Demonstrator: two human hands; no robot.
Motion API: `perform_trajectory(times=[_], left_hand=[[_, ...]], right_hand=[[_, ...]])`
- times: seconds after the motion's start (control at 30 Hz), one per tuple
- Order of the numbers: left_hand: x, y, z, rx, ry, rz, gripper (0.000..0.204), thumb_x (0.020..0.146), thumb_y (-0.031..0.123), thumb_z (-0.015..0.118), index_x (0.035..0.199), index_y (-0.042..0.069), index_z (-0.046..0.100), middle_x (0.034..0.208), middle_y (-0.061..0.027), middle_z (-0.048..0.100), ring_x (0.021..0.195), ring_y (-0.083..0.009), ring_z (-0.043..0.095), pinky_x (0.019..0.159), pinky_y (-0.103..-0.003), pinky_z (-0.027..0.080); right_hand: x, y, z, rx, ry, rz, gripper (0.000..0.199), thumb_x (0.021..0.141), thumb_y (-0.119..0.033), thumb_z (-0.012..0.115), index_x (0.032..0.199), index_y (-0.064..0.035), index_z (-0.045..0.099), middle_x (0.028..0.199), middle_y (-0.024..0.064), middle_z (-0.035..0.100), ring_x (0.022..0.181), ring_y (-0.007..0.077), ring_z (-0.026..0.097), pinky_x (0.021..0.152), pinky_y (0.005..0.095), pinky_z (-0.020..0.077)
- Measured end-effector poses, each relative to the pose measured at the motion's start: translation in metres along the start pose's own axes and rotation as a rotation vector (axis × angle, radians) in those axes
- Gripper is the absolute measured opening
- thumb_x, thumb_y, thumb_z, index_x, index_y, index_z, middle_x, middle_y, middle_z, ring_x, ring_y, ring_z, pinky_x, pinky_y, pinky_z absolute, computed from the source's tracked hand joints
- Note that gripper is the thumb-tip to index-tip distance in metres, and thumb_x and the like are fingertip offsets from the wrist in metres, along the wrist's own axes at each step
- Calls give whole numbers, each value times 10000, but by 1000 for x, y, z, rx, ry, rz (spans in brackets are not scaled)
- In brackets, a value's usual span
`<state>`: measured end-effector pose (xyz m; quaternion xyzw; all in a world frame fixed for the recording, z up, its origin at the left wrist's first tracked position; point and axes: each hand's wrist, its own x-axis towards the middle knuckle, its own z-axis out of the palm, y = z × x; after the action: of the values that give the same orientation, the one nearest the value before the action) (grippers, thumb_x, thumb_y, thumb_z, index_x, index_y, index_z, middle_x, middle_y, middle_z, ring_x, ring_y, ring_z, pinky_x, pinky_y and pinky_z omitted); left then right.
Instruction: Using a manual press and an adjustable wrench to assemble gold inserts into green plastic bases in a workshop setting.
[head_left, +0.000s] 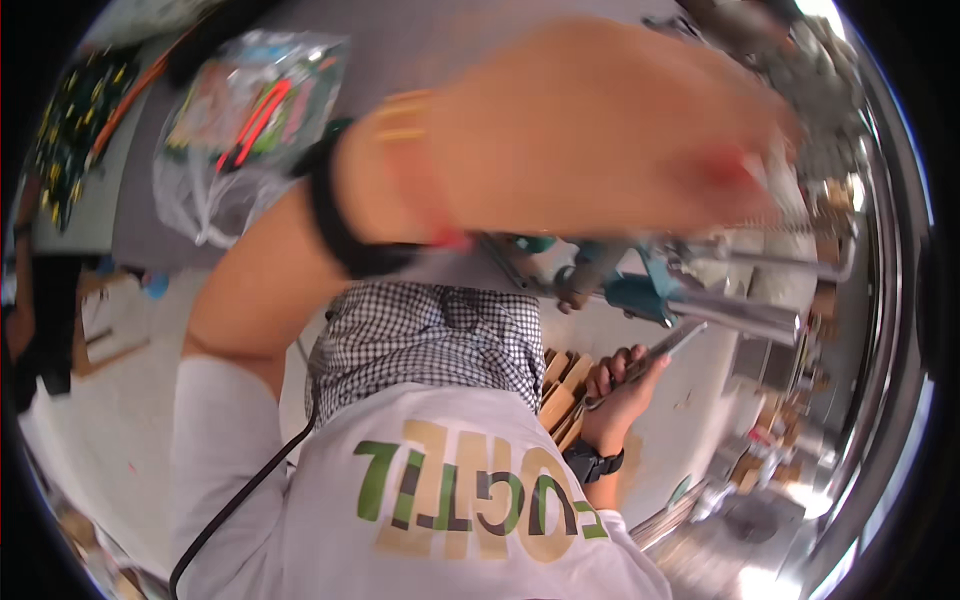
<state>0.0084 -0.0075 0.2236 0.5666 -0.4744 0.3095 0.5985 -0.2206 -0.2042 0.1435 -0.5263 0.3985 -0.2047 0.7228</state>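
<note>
Nearest the camera: left hand (600, 130), blurred, raised across the upper frame, black band and red thread at the wrist; whether it is open or closed cannot be told. Below: right hand (625, 385), black watch at the wrist, fingers closed around a thin grey metal tool (665, 350) angled up to the right. Just beside it, left: stack of light wooden blocks (562, 395). Above: teal clamp on a shiny steel tube (700, 300). Far upper left: clear plastic bag holding red-handled tools (245, 125).
</note>
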Motion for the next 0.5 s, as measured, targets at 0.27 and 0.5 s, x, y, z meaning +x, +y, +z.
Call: perform_trajectory(times=[0.27,0.5], left_hand=[[44,32,5,73,-613,105,350,832,440,538,912,114,638,782,-67,663,767,-282,643,652,-410,504],[-106,-35,-5,-77,-42,-709,223,801,247,621,901,50,590,830,-73,596,744,-198,553,670,-299,449]], right_hand=[[-3,6,7,-47,-47,-1,411,907,-530,443,828,-127,452,583,-29,313,416,77,241,362,225,210],[3,13,0,-111,-39,4,424,911,-560,395,834,-145,426,575,-37,318,421,80,251,369,229,195]])
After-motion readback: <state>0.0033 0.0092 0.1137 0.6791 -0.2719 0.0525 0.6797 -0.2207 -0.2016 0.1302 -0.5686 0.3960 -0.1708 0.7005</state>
